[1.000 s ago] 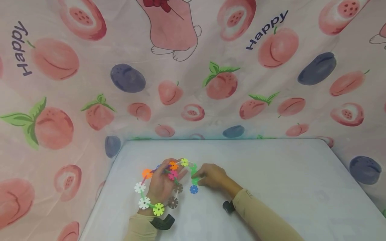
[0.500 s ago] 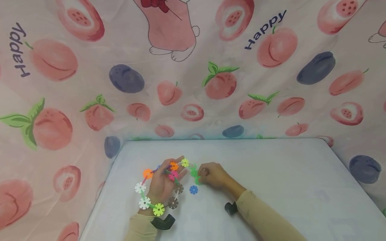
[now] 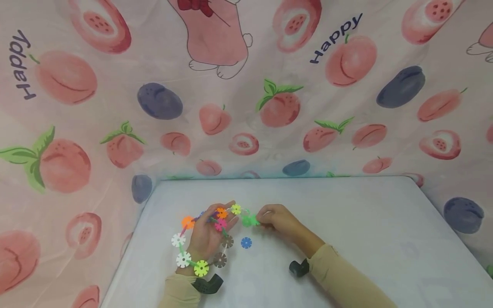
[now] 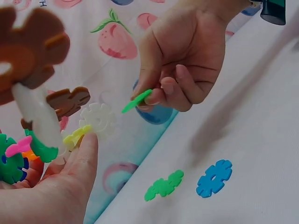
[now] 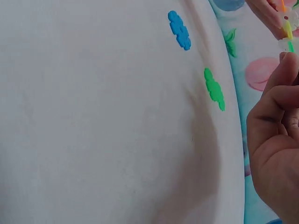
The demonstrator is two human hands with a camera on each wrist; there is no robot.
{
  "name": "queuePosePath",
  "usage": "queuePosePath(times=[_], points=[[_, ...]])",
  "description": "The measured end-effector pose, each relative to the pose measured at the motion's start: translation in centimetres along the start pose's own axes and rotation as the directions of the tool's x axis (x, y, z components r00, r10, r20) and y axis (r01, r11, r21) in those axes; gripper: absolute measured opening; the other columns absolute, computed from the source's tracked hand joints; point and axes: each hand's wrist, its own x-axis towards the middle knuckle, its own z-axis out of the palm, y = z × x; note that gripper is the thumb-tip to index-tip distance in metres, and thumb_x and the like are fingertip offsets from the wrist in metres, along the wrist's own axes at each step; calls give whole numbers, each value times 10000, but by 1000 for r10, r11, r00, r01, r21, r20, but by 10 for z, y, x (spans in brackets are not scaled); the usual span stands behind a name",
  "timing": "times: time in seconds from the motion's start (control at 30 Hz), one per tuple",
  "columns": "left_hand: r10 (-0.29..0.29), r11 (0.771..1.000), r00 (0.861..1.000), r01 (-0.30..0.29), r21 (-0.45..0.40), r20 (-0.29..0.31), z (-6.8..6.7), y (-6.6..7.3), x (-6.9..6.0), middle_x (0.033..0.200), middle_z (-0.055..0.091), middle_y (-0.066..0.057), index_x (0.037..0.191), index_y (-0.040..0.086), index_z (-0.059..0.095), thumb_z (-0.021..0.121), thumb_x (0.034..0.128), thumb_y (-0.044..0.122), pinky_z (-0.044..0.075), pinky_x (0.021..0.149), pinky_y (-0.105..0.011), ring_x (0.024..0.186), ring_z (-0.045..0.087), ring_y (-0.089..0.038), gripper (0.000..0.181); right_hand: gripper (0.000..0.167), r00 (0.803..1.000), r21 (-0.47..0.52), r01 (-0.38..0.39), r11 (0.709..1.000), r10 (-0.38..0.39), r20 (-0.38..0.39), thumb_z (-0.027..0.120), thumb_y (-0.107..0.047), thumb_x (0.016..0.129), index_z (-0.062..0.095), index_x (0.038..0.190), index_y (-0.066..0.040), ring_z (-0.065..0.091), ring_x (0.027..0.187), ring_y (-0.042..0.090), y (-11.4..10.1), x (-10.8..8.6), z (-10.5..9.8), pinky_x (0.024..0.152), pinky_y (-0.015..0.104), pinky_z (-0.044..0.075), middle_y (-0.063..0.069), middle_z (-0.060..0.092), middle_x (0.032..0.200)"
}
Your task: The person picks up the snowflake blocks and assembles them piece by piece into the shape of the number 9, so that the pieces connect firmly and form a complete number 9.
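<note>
My left hand (image 3: 208, 235) holds a chain of linked plastic snowflake discs, palm up, with the chain looping round the hand and wrist. Brown discs (image 4: 70, 100), a yellow disc (image 3: 236, 209) and white discs (image 3: 183, 259) are among its links. A translucent disc (image 4: 98, 120) sits at the chain's end near the left fingertips. Between thumb and fingertips, my right hand (image 3: 279, 220) pinches a green snowflake disc (image 4: 137, 101) edge-on, a short gap from that translucent disc. Loose on the table below lie another green disc (image 4: 164, 185) and a blue disc (image 4: 214, 178).
The white table (image 3: 346, 239) ends at a far edge against a fruit-printed cloth (image 3: 246, 107). Black wrist-worn devices (image 3: 208, 284) show at both cuffs.
My right hand has picked up one green disc from beside the blue disc and raised it away from the table. The left hand and its chain stay nearly still.
</note>
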Motion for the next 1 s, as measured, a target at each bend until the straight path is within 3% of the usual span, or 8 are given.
queuePosePath(times=[0.27,0.7,1.0], points=[[15,1000,1000,-15,1,26,-1,-2,1,1554,426,-156,1128,143,594,358,1116,306,414,1165,-434,1325,543,-300,288,180,999,105,-5,994,1,36,651,-185,954,689,992,-14,573,727,173,-3,-1,2,662,274,485,79,680,829],[-8,1000,1000,8,-8,-4,5,-3,-1,1567,421,-197,1131,135,569,402,1105,325,370,1199,-449,1391,508,-344,254,207,997,147,12,989,-23,70,656,-188,960,689,1018,9,557,731,170,-4,-2,1,672,272,484,42,649,810],[-4,1000,999,4,1,44,6,-7,-1,1542,459,-165,1134,149,557,342,1116,277,302,1224,-480,1350,539,-295,251,185,997,184,20,983,-33,71,638,-137,947,672,1004,36,557,729,154,-8,-5,2,688,273,491,40,634,809]])
